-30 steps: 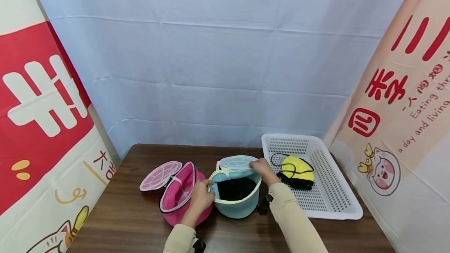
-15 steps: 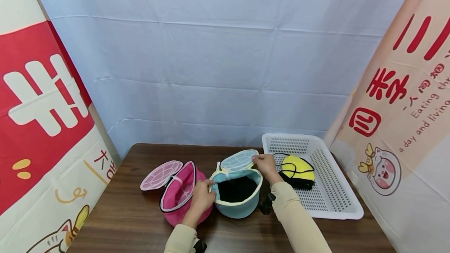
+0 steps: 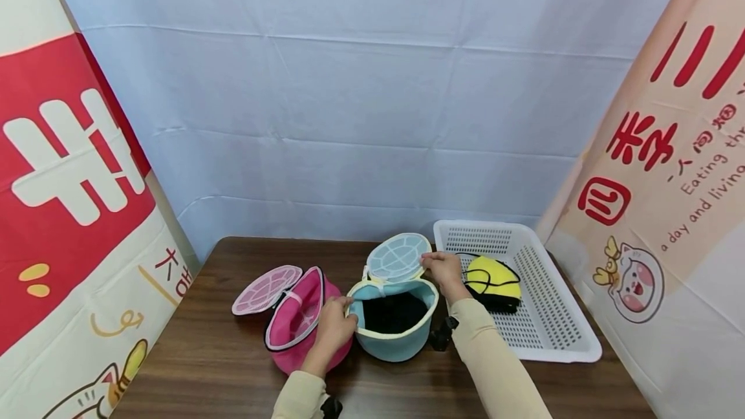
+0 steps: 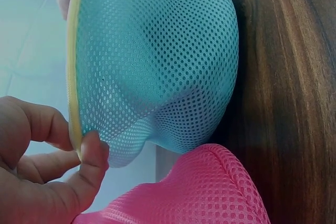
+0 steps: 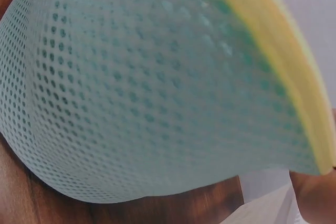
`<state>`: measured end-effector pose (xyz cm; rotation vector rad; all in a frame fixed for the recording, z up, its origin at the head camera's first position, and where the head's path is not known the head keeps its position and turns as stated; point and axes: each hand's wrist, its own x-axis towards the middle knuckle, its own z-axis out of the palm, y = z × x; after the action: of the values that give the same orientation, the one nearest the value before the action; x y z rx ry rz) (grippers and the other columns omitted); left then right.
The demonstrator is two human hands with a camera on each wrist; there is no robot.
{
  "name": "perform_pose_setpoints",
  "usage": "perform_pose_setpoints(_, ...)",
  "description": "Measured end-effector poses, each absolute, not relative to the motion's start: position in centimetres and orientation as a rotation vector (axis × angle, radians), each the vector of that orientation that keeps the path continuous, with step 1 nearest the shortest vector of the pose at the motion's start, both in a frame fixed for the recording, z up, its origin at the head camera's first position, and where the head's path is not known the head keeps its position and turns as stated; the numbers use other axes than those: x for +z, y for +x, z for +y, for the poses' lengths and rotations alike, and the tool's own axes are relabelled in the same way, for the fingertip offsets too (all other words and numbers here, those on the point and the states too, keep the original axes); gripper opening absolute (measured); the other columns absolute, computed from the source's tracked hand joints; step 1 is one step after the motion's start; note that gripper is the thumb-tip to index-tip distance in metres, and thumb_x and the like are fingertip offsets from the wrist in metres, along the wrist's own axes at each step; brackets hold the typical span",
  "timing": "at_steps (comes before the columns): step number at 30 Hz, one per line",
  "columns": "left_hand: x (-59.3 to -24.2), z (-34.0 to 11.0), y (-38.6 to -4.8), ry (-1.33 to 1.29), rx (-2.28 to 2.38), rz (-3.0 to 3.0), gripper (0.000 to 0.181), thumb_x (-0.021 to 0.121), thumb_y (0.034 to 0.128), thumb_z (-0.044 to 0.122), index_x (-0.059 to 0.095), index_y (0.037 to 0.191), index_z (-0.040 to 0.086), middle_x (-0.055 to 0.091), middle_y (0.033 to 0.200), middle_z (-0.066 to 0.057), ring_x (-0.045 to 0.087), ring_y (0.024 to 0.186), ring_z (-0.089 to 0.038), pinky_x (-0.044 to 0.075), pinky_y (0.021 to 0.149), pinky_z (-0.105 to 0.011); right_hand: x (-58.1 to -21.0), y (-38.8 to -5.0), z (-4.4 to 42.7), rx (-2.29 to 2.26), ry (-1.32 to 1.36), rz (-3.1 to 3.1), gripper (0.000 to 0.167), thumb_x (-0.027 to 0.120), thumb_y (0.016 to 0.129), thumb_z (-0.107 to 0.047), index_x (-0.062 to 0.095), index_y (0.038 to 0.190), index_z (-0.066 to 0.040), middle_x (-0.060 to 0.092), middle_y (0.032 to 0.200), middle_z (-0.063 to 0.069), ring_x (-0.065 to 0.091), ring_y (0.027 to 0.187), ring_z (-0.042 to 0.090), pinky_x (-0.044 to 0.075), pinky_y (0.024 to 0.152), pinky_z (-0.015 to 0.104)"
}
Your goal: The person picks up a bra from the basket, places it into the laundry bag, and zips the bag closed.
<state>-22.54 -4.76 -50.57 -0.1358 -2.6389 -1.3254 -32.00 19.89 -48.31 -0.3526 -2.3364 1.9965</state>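
A round teal mesh laundry bag (image 3: 392, 346) with a yellow zipper rim stands on the table, its lid (image 3: 398, 257) raised at the back. Something black and soft (image 3: 392, 313) lies inside. My left hand (image 3: 335, 327) pinches the rim at the left; thumb and finger meet on the yellow edging in the left wrist view. At the right, my right hand (image 3: 443, 269) pinches the lid's edge. The right wrist view is mostly filled by the teal mesh (image 5: 121, 93), with part of that hand (image 5: 315, 192) in the corner. A pink mesh laundry bag (image 3: 285, 361) stands beside my left hand.
The pink bag's lid (image 3: 268, 290) is folded back to the left. A white perforated basket (image 3: 573, 325) stands at the right, holding a yellow and black item with a black cord (image 3: 491, 277). Behind the brown table (image 3: 192, 348) hangs a pale cloth.
My right hand has lifted the teal bag's lid up and back, moving slightly right, so the bag's opening is wider. My left hand keeps its hold on the rim.
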Motion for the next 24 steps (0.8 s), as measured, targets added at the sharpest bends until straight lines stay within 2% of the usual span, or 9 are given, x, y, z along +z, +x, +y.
perform_pose_setpoints(5, -50.6, -4.8, -22.6, -0.145, -1.322, -2.63, 0.031, 0.063, 0.0697, -0.004, 0.066, 0.1, -0.008, 0.059, 0.093, -0.016, 0.052, 0.083, -0.026, 0.045, 0.073, -0.04, -48.2, -31.7, 19.8, 2.035, -0.375, -2.305, 0.025, 0.06, 0.087, -0.002, 0.063, 0.109, 0.009, 0.062, 0.103, 0.019, 0.062, 0.085, 0.022, 0.051, 0.07, 0.032)
perform_pose_setpoints(10, -50.4, -4.9, -22.9, -0.154, -1.362, -2.603, 0.033, 0.061, 0.07, -0.004, 0.065, 0.103, -0.008, 0.059, 0.092, -0.017, 0.051, 0.08, -0.024, 0.044, 0.071, -0.04, -48.0, -31.5, 19.8, 2.069, -0.408, -2.203, 0.025, 0.06, 0.087, -0.001, 0.059, 0.11, 0.009, 0.063, 0.095, 0.015, 0.062, 0.075, 0.017, 0.051, 0.066, 0.029)
perform_pose_setpoints(13, -50.4, -4.9, -23.0, -0.157, -1.378, -2.592, 0.035, 0.06, 0.0695, -0.004, 0.065, 0.104, -0.009, 0.06, 0.093, -0.018, 0.05, 0.08, -0.023, 0.044, 0.071, -0.04, -47.8, -31.3, 19.8, 2.089, -0.423, -2.151, 0.035, 0.061, 0.085, 0.0, 0.052, 0.118, 0.005, 0.062, 0.091, 0.014, 0.062, 0.069, 0.016, 0.051, 0.062, 0.029)
perform_pose_setpoints(17, -50.4, -5.0, -23.1, -0.16, -1.389, -2.592, 0.037, 0.06, 0.069, -0.005, 0.064, 0.105, -0.01, 0.06, 0.095, -0.019, 0.051, 0.08, -0.023, 0.044, 0.072, -0.041, -47.6, -31.1, 19.9, 2.114, -0.401, -2.142, 0.05, 0.06, 0.084, 0.002, 0.044, 0.132, 0.001, 0.062, 0.098, 0.019, 0.061, 0.069, 0.016, 0.05, 0.062, 0.029)
perform_pose_setpoints(21, -50.4, -5.0, -23.1, -0.156, -1.399, -2.578, 0.037, 0.06, 0.0686, -0.006, 0.064, 0.105, -0.011, 0.061, 0.097, -0.02, 0.053, 0.085, -0.026, 0.045, 0.075, -0.043, -47.4, -30.7, 20.1, 2.124, -0.385, -2.146, 0.048, 0.056, 0.086, 0.001, 0.045, 0.133, 0.004, 0.059, 0.108, 0.023, 0.06, 0.072, 0.015, 0.049, 0.062, 0.027)
perform_pose_setpoints(24, -50.3, -4.9, -23.2, -0.145, -1.404, -2.571, 0.037, 0.06, 0.0688, -0.006, 0.063, 0.106, -0.011, 0.061, 0.099, -0.021, 0.055, 0.088, -0.028, 0.045, 0.077, -0.045, -47.2, -30.6, 20.2, 2.141, -0.422, -2.11, 0.045, 0.057, 0.086, 0.001, 0.048, 0.13, 0.003, 0.058, 0.109, 0.022, 0.06, 0.071, 0.013, 0.049, 0.062, 0.025)
